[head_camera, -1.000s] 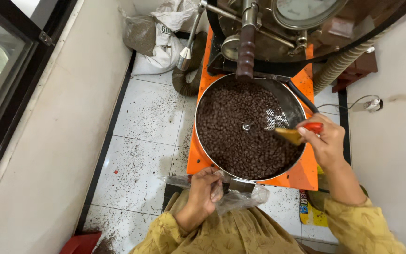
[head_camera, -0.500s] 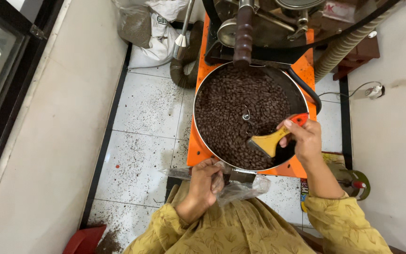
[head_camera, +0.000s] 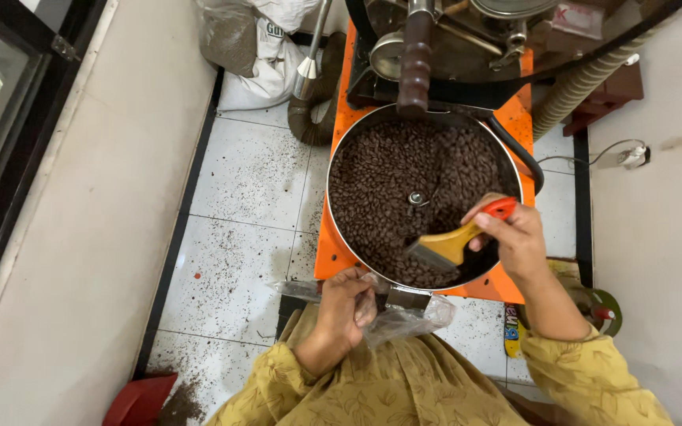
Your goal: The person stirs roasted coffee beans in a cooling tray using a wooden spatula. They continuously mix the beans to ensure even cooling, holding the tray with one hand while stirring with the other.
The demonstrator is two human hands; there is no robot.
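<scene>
While the left hand (head_camera: 346, 304) clutches a clear plastic bag (head_camera: 404, 319) below the round tray (head_camera: 341, 237), the right hand (head_camera: 515, 237), gripping a brush (head_camera: 447, 246), has swept from the tray's right rim inward. Beans (head_camera: 404, 170) gather toward the near edge.

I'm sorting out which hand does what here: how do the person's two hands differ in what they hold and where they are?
The right hand grips a yellow brush over the round tray of brown beans; the left hand holds a clear plastic bag below the tray's rim. Right reaches forward, left stays near the body. Both are bare, with mustard sleeves.
</scene>
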